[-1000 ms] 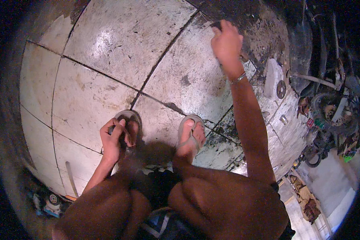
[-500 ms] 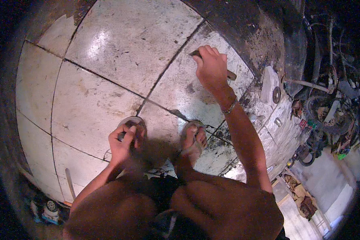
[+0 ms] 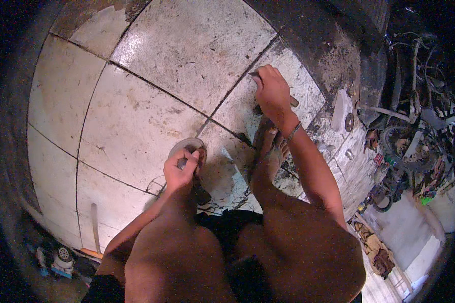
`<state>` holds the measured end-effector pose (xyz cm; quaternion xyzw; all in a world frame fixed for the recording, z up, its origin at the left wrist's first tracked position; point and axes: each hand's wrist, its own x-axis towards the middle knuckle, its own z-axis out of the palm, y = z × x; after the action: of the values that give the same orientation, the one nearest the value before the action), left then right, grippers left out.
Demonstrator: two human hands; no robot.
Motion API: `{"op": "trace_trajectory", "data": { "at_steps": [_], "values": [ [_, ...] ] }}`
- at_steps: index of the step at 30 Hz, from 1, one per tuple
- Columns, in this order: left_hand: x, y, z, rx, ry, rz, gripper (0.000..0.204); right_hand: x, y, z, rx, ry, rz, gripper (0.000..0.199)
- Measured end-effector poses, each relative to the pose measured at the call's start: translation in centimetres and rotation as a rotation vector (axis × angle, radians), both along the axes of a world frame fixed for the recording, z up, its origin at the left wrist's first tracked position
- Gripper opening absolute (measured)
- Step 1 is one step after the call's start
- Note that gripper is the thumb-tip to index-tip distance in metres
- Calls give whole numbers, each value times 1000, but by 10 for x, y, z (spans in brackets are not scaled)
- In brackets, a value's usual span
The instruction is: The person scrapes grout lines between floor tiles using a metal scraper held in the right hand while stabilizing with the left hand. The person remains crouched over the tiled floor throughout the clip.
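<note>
My right hand (image 3: pixel 274 93) is closed around a dark hand tool of a kind I cannot make out. Its pointed tip (image 3: pixel 254 74) sticks out past my thumb, and its brownish end (image 3: pixel 293 101) shows beyond the heel of the hand. That hand is low over a pale, stained floor tile (image 3: pixel 301 76). Near my left foot, my left hand (image 3: pixel 179 169) is curled in a fist around a dark, rod-like thing, mostly hidden by the fingers. A grey sandal (image 3: pixel 179 145) shows just beyond it. My right foot (image 3: pixel 275 151) is beside my right forearm.
Dark joints cross the dirty tiles (image 3: pixel 151 116). A bare dark strip (image 3: pixel 333 50) runs along their far right edge. At right lie a white block (image 3: pixel 341 108), a wheel (image 3: pixel 407 144) amid metal clutter, and a crate (image 3: pixel 384 252). A long strip (image 3: pixel 95 227) lies at lower left.
The view has shifted, so the floor appears further right. My legs have moved, and my right foot is further forward beside my right forearm. Both hands keep their grip.
</note>
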<state>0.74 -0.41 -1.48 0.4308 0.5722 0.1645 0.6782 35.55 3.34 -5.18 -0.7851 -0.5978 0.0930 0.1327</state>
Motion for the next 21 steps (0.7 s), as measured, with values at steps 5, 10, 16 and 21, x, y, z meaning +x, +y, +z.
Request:
{"op": "trace_trajectory", "data": {
  "at_steps": [5, 10, 16, 21],
  "values": [
    [7, 4, 14, -50, 70, 6, 30, -4, 5, 10, 93, -25, -14, 10],
    [15, 10, 23, -150, -73, 150, 32, -12, -5, 19, -275, 86, 247, 9],
    [15, 6, 22, 44, 62, 235, 32, -16, 6, 33, -65, -47, 218, 25],
    [20, -5, 16, 54, 58, 470, 31, -22, -3, 20, -9, 68, 202, 4]
  ]
}}
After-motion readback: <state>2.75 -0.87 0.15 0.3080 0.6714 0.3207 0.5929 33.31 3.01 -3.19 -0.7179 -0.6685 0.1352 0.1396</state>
